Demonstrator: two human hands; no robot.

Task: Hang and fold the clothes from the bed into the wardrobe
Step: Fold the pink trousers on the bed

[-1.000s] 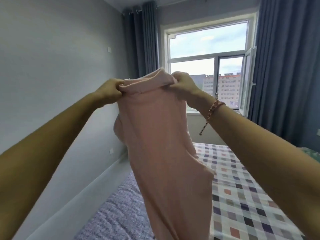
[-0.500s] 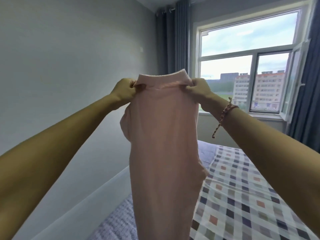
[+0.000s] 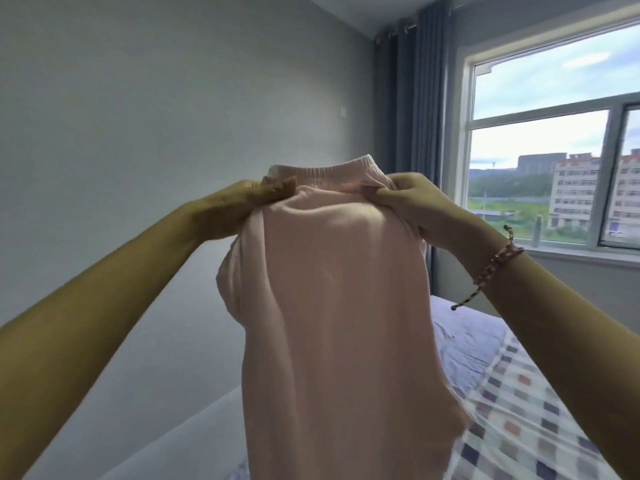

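Clearly soft and light, the pink garment (image 3: 339, 306) hangs limp above the bed (image 3: 519, 410); my left hand (image 3: 242, 199) and right hand (image 3: 412, 199) have fingers clamped on its elastic waistband (image 3: 322, 171), which I judge the best hold.

From my feed I get the bed (image 3: 462, 374) only in the lower right of the frame, running up toward the window wall. A checked cover (image 3: 526, 427) of white, navy, orange and grey squares lies flat on its right part. Touching it on the left, a lilac sheet (image 3: 464, 329) lies rumpled at the far end, and a sliver of the same lilac shows at the bottom edge, left of centre. The pink garment (image 3: 339, 323) hanging in front hides the stretch between.
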